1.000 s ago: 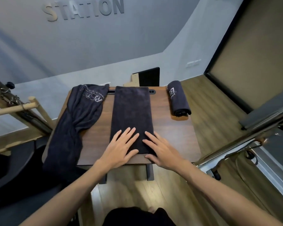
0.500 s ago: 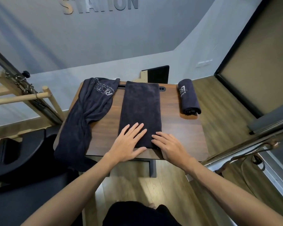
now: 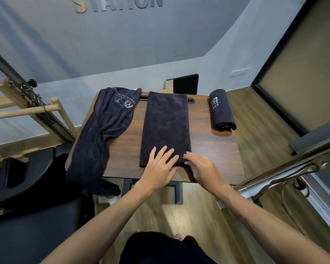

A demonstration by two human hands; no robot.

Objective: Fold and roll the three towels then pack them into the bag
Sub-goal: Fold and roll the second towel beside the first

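On a small wooden table (image 3: 213,149), seen from above by a head-worn camera, a dark folded towel (image 3: 166,122) lies flat as a long strip running away from the person, down the middle of the tabletop. Both bare hands meet at its near end. The left hand (image 3: 160,166) lies flat with fingers spread, palm pressing the cloth down. The right hand (image 3: 202,168) sits just beside it at the near right corner, fingers bent; it seems to be pinching or tucking the near edge, though the dark cloth hides the exact contact.

To the left, an unfolded towel (image 3: 103,134) of the same dark cloth is bunched loosely and hangs over the table's left edge toward the floor. At the far right corner rests a rolled towel (image 3: 222,111), a finished tight cylinder with pale lettering on top. No bag can be made out in view.

The towel looks soft, light and limp, with a plush nap that should grip itself rather than slide. It will not hold a shape unaided, so a roll would likely slacken if released. The sensible hold is the near short edge, both hands spaced across its width, thumbs under and fingers over, turning it evenly away so the roll stays straight. The draped towel may slip off if nudged.
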